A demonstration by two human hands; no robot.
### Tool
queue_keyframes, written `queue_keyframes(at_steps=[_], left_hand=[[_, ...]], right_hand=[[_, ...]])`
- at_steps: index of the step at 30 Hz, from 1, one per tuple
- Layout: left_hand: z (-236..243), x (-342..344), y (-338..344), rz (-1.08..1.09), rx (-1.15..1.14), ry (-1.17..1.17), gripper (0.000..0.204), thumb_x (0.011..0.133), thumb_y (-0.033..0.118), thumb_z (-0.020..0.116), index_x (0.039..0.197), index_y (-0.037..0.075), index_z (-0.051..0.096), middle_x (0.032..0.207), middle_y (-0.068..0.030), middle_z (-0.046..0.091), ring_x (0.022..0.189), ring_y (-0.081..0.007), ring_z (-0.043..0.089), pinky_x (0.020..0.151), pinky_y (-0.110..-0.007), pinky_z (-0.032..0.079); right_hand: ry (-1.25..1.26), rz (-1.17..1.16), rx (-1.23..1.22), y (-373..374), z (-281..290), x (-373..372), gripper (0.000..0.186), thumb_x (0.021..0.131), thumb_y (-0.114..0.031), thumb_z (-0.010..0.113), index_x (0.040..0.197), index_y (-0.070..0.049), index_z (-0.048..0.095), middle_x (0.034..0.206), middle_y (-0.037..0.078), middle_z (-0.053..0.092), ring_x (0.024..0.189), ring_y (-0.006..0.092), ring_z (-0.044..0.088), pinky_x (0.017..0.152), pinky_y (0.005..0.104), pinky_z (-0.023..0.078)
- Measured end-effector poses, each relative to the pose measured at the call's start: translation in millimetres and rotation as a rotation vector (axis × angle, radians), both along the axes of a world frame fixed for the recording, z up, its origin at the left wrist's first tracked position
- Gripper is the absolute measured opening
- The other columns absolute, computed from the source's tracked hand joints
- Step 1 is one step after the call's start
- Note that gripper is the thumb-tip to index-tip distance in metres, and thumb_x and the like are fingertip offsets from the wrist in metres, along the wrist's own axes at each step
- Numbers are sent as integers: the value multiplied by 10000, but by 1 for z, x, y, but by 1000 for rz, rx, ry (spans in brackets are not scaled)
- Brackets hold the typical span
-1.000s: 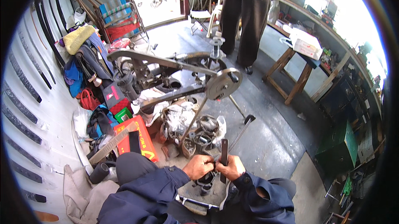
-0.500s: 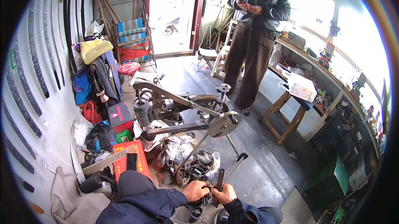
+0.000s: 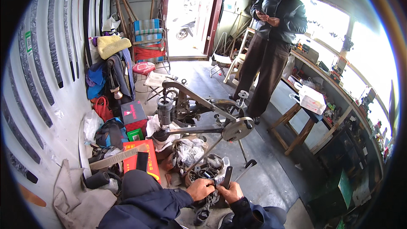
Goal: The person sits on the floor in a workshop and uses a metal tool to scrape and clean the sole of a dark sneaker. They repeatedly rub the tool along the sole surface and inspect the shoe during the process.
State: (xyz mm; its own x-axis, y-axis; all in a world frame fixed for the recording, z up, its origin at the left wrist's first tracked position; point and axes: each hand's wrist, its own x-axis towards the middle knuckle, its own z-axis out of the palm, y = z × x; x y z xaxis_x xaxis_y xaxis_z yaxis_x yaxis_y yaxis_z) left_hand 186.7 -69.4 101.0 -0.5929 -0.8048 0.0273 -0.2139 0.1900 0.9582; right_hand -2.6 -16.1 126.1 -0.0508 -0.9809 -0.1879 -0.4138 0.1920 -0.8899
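Observation:
Low in front of me, my right hand (image 3: 231, 192) is closed around a flat dark metal strip (image 3: 227, 177), a blade or bar whose rounded end points upward. My left hand (image 3: 201, 189) is beside it, fingers pinched together and almost touching the right hand. Whatever the left fingers grip is too small or hidden to make out. Just below both hands are dark shoe-like items (image 3: 202, 216). Beyond them are round tins of small parts (image 3: 206, 173) and a heap of clear plastic bags (image 3: 190, 150).
A cast-metal cobbler's sewing machine (image 3: 199, 130) with a handwheel (image 3: 238, 129) stands ahead. Left are a red box (image 3: 141, 154), bags and cloth. A person in a dark jacket (image 3: 277, 16) stands beyond, holding a phone. A wooden stool (image 3: 292, 123) and a cluttered workbench are right.
The whole view has shifted, so the room appears slightly further right and lower. Both hands stay close together, and the metal strip is tilted a little more to the right.

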Motion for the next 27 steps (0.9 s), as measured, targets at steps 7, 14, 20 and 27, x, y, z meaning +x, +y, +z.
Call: queue_keyframes(at_steps=[7, 14, 20, 27], left_hand=[[11, 35, 7, 142, -8, 53, 228, 931, 187, 594, 858, -22, 651, 712, -108, 622, 705, -122, 584, 679, -321, 463], [14, 51, 4, 202, 64, 11, 247, 937, 191, 592, 844, -36, 619, 705, -47, 606, 717, -95, 562, 674, -295, 445], [6, 34, 1, 140, 200, 27, 259, 952, 188, 578, 865, -43, 654, 744, -63, 656, 745, -104, 600, 712, -288, 471], [-5, 16, -8, 84, 207, 7, 229, 933, 181, 596, 820, -5, 666, 670, -23, 590, 661, -82, 525, 632, -281, 439]], right_hand=[[-434, -21, -54, -19, -6, 1, 262, 934, -199, 654, 1032, 43, 680, 804, 61, 674, 757, 145, 621, 724, 291, 484], [-872, -153, 47, -20, 4, 9, 426, 921, -147, 472, 1314, 16, 477, 902, 182, 672, 581, 243, 619, 412, 351, 508], [-684, -140, -224, -5, 14, 20, 359, 985, -121, 587, 1299, -1, 463, 1082, 133, 681, 794, 169, 667, 588, 275, 566], [-487, -195, -373, 0, 11, 27, 168, 925, 54, 626, 1037, -12, 519, 1089, 133, 663, 828, 139, 635, 718, 256, 529]])
